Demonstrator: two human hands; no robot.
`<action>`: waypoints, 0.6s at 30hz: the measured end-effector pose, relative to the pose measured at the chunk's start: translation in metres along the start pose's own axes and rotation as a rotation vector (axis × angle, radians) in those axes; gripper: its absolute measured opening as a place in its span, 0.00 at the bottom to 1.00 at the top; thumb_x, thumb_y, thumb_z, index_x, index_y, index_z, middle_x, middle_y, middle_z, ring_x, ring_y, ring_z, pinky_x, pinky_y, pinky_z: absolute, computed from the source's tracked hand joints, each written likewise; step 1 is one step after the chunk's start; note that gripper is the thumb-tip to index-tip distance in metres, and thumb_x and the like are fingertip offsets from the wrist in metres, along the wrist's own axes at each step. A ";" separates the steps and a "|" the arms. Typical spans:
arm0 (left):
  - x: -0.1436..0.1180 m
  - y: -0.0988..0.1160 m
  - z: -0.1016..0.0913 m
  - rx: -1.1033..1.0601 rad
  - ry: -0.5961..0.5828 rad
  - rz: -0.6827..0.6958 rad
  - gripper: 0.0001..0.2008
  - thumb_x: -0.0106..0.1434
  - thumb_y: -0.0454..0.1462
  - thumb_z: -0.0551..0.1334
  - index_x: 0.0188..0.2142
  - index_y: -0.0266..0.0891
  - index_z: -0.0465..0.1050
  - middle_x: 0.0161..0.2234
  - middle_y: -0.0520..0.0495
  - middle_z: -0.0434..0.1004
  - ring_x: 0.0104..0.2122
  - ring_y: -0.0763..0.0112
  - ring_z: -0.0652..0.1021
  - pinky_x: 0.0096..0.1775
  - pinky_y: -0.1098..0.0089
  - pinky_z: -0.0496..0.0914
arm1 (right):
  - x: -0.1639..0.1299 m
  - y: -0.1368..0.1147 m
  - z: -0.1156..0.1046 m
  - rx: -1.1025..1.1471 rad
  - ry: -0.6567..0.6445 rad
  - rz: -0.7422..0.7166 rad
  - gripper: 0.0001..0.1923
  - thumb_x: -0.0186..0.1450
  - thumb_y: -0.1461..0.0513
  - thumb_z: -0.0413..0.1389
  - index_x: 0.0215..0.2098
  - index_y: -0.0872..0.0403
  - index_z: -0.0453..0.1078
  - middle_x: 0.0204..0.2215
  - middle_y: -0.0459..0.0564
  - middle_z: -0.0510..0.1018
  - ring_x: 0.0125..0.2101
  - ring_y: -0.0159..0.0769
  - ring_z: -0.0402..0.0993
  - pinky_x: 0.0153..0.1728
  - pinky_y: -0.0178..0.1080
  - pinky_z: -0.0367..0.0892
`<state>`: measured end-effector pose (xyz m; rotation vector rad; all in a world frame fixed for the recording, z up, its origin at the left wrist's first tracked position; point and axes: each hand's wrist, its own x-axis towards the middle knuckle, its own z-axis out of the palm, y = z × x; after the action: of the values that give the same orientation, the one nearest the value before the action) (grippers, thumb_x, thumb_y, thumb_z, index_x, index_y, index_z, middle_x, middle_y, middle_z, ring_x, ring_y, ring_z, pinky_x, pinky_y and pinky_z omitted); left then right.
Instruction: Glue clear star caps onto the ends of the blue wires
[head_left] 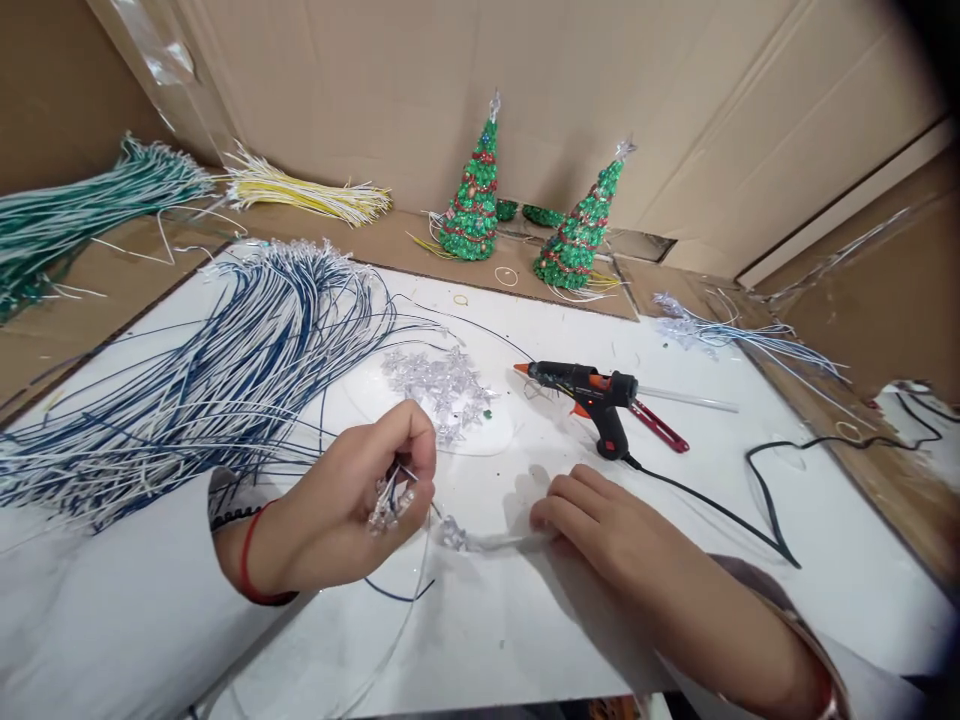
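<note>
My left hand (352,505) is closed around a small bunch of wired LED bulbs (388,500), their thin blue and white leads trailing under the palm. My right hand (600,525) rests flat on the white table (525,630), its fingertips pinching a clear star piece on a wire (469,538) that lies between the two hands. A pile of clear plastic stars (442,385) sits just beyond my left hand. A black and orange glue gun (596,392) stands on its bracket behind my right hand, nozzle pointing left.
A big fan of blue and white wires (202,380) covers the table's left. Green wires (67,220) and yellow wires (307,195) lie at the back left. Two small green Christmas trees (474,200) (581,235) stand before the cardboard wall. The gun's black cord (765,500) loops right.
</note>
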<state>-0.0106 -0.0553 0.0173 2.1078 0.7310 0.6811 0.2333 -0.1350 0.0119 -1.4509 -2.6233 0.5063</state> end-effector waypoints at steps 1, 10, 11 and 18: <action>0.001 0.001 0.000 0.029 -0.007 0.020 0.06 0.57 0.31 0.54 0.31 0.40 0.55 0.24 0.56 0.61 0.21 0.78 0.63 0.23 0.77 0.60 | 0.001 0.000 -0.004 0.063 0.029 -0.001 0.11 0.62 0.73 0.47 0.37 0.55 0.65 0.33 0.51 0.68 0.34 0.38 0.63 0.33 0.41 0.64; 0.005 0.003 -0.002 0.176 -0.078 0.188 0.03 0.58 0.30 0.57 0.29 0.37 0.66 0.25 0.51 0.70 0.25 0.75 0.68 0.28 0.76 0.63 | 0.035 -0.016 -0.018 1.018 0.520 0.195 0.07 0.69 0.57 0.43 0.37 0.52 0.56 0.28 0.45 0.69 0.20 0.26 0.66 0.16 0.30 0.62; 0.005 0.002 -0.002 0.176 -0.089 0.200 0.03 0.59 0.30 0.57 0.29 0.37 0.67 0.25 0.51 0.70 0.26 0.75 0.69 0.29 0.76 0.63 | 0.042 -0.017 -0.015 1.098 0.516 0.176 0.08 0.69 0.56 0.43 0.36 0.52 0.54 0.27 0.44 0.70 0.19 0.27 0.67 0.16 0.29 0.63; 0.007 -0.001 -0.002 0.167 -0.098 0.230 0.03 0.59 0.30 0.57 0.30 0.38 0.67 0.26 0.51 0.71 0.27 0.75 0.70 0.30 0.76 0.64 | 0.071 -0.014 0.010 1.280 0.483 0.121 0.10 0.68 0.54 0.45 0.37 0.52 0.53 0.23 0.42 0.72 0.16 0.25 0.65 0.15 0.28 0.60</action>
<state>-0.0074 -0.0487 0.0194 2.3858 0.5109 0.6515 0.1808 -0.0846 0.0021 -1.0232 -1.2807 1.2901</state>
